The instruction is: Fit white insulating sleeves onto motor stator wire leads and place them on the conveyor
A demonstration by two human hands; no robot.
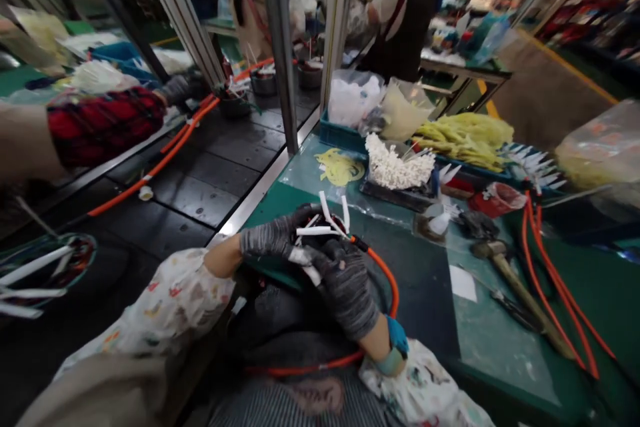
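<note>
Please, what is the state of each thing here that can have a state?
left hand: gloved, closed on white sleeves.
right hand: gloved, closed on orange cable.
orange cable: bent in a loop.
hammer: lying flat, untouched.
black tray: heaped with white parts.

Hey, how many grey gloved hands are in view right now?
3: the left hand and right hand together on the orange cable end at the table edge, and a co-worker's hand over the conveyor, upper left. Others behind may be hidden.
</note>
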